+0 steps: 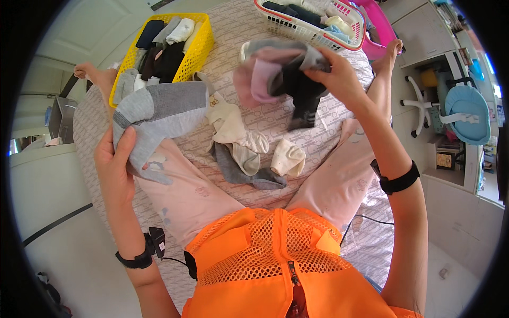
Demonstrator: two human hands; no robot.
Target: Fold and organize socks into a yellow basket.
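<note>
My left hand [115,163] grips a pair of grey socks [159,107], which reach across toward the yellow basket's near edge. In my right hand [338,75] is a bunch of socks held above the bed, blurred by motion: a pink sock [266,79], a black sock [298,87] and some grey cloth. Between my legs lie loose socks, among them a cream sock [226,119], a small white sock [288,158] and a dark grey sock [234,167]. How many pieces my right hand holds cannot be made out.
A yellow plastic basket [204,43] with folded socks stands at the back left. At the back right is a white basket [294,33] with a red rim, holding clothing, beside a pink tub [381,28]. The patterned bedsheet [234,24] lies beneath. A swivel chair base [421,104] stands to the right.
</note>
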